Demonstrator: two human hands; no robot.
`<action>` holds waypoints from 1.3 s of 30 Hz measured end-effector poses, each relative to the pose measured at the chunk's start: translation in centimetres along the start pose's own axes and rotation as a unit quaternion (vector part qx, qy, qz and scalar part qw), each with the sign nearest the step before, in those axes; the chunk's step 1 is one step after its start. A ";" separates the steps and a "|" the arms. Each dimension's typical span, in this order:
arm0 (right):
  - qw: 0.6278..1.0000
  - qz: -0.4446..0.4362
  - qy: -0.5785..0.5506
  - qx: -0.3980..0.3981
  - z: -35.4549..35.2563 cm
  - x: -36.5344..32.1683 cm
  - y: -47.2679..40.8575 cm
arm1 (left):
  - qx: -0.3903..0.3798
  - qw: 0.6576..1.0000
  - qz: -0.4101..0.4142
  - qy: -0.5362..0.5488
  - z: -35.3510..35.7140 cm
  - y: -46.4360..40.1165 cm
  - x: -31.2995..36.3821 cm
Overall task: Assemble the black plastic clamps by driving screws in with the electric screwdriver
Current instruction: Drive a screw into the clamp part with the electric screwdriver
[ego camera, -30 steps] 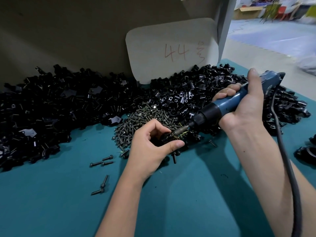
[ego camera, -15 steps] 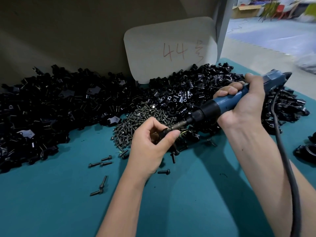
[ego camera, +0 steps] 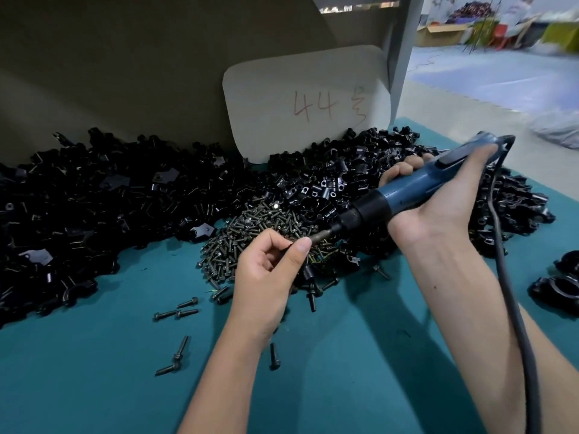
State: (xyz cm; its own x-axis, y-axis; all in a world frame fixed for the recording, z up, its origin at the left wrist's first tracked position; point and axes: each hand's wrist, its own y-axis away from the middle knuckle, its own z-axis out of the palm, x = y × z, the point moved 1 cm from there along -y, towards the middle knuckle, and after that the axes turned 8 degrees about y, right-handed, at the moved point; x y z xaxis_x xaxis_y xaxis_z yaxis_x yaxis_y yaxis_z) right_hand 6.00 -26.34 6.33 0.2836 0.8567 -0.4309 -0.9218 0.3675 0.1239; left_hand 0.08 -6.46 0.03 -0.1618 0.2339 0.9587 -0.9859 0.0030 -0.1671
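Note:
My right hand (ego camera: 438,195) grips a blue electric screwdriver (ego camera: 407,192) that slants down to the left, its metal bit meeting my left fingertips. My left hand (ego camera: 269,270) pinches a small dark piece at the bit's tip; the fingers hide most of it, so I cannot tell whether it is a screw or a clamp. Behind the hands lies a pile of dark screws (ego camera: 250,233) on the teal table (ego camera: 94,371). Black plastic clamp parts (ego camera: 94,208) are heaped across the back of the table.
Loose screws (ego camera: 175,313) lie scattered on the teal surface near my left wrist. Assembled clamps (ego camera: 560,286) sit at the right edge. The screwdriver's black cable (ego camera: 513,308) runs down over my right forearm. A card marked 44 (ego camera: 307,104) leans against the back wall.
My left hand has lifted off the screw pile and brought its pinched piece up to the bit. The screwdriver has risen and tilted slightly. One screw has dropped onto the table by my wrist.

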 end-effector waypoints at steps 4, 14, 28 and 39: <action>0.994 -0.066 0.064 0.055 0.0 0.0 -0.3 | -0.017 0.999 0.023 -0.026 0.9 0.0 -0.1; 0.964 -0.169 0.199 0.060 0.0 -0.1 -0.6 | -0.017 0.999 0.019 -0.040 1.4 0.2 -0.8; 0.958 -0.178 0.200 0.107 0.0 0.5 -0.2 | -0.008 0.998 0.048 -0.046 2.0 0.4 -0.6; 0.965 -0.171 0.189 0.068 0.7 0.2 0.4 | -0.005 0.999 0.025 -0.044 1.8 0.3 -0.7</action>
State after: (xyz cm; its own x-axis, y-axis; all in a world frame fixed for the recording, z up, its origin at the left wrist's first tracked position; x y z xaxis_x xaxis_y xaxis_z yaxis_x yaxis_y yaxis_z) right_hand 5.84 -25.80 6.92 0.4236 0.4934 -0.7597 -0.7413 0.6708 0.0223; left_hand -0.14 -8.35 -0.32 -0.2151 0.1468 0.9655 -0.9760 0.0032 -0.2179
